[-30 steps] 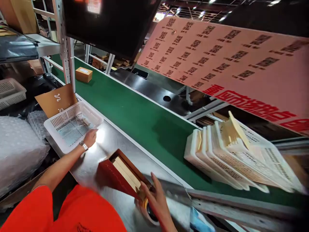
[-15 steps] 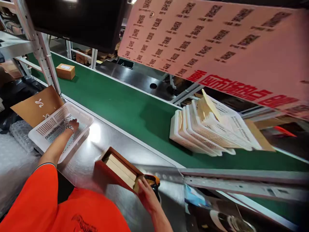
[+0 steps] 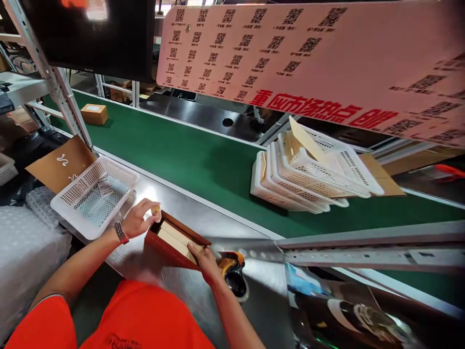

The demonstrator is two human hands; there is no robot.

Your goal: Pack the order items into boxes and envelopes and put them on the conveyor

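**While one hand steadies the red box, the other brings a small item to its open top**

As the left hand (image 3: 140,219) hovers at the far corner of the red box (image 3: 170,242), thumb & fingers are pinched on a small yellowish object (image 3: 156,210), too small to identify. Right hand (image 3: 203,259) lies over the box's near end, fingers pressed flat against the rim, holding it steady.

To do this step well, in my judgement: keep the right hand firm so the box doesn't slide on the shiny steel worktop (image 3: 189,206), line the small object up w/ a free gap beside the contents, lower it rather than drop it.

Box look: long, narrow, dark red outside, brown inner lip, lid off. Inside are pale cream slabs lying lengthwise, packed side by side. It sits tilted on the worktop, just in front of the person's orange shirt.

Nearby: white perforated basket (image 3: 95,196) to the left w/ a paper slip inside; yellow-black handheld device (image 3: 232,271) just right of the box; green conveyor belt (image 3: 196,160) beyond, carrying a leaning stack of white baskets (image 3: 308,174) & a small cardboard carton (image 3: 94,114).
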